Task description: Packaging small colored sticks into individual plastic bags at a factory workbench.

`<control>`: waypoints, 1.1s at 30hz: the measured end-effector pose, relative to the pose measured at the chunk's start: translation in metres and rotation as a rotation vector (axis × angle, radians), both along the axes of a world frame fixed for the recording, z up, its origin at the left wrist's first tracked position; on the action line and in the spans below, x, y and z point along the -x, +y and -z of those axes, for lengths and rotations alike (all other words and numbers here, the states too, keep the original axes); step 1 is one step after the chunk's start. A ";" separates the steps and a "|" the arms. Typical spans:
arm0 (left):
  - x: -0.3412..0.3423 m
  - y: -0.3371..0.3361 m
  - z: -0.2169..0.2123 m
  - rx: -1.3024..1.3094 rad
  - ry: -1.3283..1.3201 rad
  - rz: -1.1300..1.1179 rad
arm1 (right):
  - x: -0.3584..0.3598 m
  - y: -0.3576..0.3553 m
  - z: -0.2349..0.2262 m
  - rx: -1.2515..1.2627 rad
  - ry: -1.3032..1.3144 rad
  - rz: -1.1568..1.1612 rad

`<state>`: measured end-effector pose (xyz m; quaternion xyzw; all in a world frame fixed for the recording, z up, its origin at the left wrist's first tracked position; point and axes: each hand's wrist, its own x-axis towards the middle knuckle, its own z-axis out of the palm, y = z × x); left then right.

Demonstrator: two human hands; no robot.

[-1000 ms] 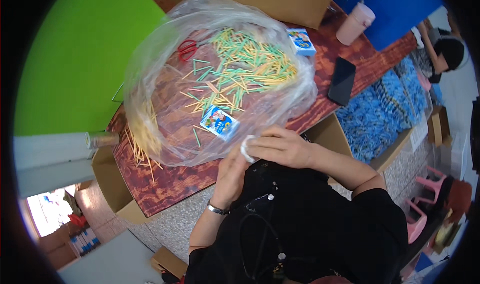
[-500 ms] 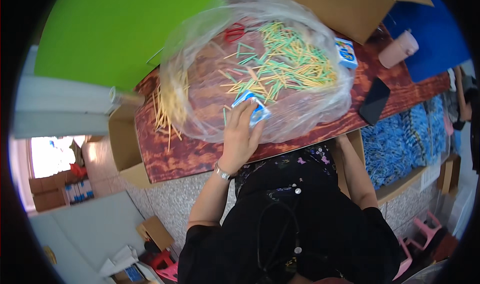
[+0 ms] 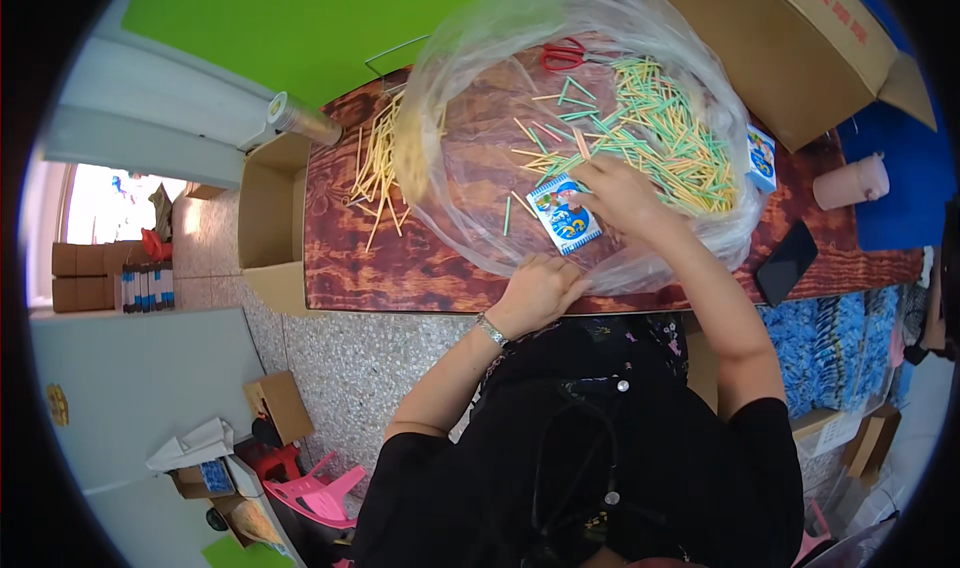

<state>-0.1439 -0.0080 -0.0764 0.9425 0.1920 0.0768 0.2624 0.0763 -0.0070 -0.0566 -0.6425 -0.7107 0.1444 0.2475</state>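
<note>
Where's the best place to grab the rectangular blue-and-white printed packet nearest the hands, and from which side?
Probably across its middle, by both long edges, coming from above and the left. The rectangular blue-and-white packet lies flat and is narrower that way; its left edge is uncovered, while the right hand reaches over its right edge.

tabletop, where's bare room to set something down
Bare: front left of the tabletop, between the loose yellow sticks, its edge and the clear bag; a smaller patch right of the phone, in front of the pink bottle. Crowded: the bag's right half, heaped with green and yellow sticks, and around the packet, by the left hand and right hand.
</note>
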 end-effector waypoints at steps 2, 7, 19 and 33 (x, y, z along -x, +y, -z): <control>0.012 0.008 -0.006 0.012 0.009 -0.094 | 0.012 0.030 0.019 0.079 -0.153 -0.057; 0.063 0.050 -0.010 -0.464 -0.297 -0.760 | 0.026 0.041 0.017 0.373 -0.335 -0.084; 0.060 0.112 0.042 1.020 -0.666 -1.078 | 0.043 0.023 0.035 0.500 -0.195 -0.095; 0.015 0.090 -0.054 0.970 -0.832 -0.807 | 0.014 -0.048 -0.009 -0.189 0.337 0.110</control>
